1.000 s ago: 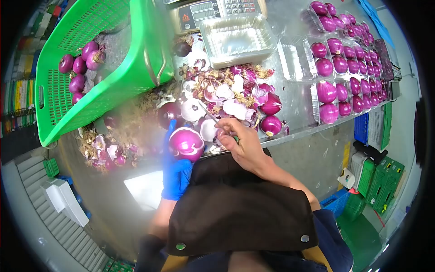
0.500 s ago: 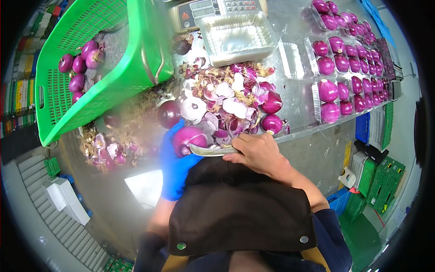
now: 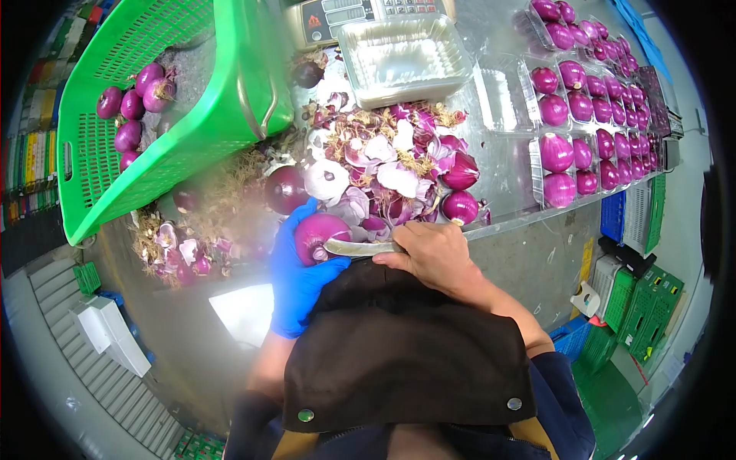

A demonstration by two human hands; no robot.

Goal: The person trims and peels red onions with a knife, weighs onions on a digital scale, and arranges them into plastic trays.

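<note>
In a blue glove, my left hand (image 3: pixel 295 287) is wrapped round a red onion (image 3: pixel 320 231) at the front edge of the table. My bare right hand (image 3: pixel 435 254) grips a knife (image 3: pixel 359 248), its curved blade pointing left with the tip against the onion. The knife's handle is hidden in my fingers. Just beyond both hands lies a heap of onion skins (image 3: pixel 395 180). Two more onions sit close by: a dark one (image 3: pixel 287 190) left of the heap and a shiny one (image 3: pixel 460 207) on its right.
A tilted green basket (image 3: pixel 230 115) with several onions stands at left. Behind the heap are stacked clear plastic trays (image 3: pixel 404 65) and a scale (image 3: pixel 337 17). Packed trays of onions (image 3: pixel 576 107) line the right side. Green crates (image 3: pixel 652 307) stand on the floor at right.
The knife tip has shifted slightly right across the onion. My left hand and the onion have barely moved, and the view has shifted a little.
</note>
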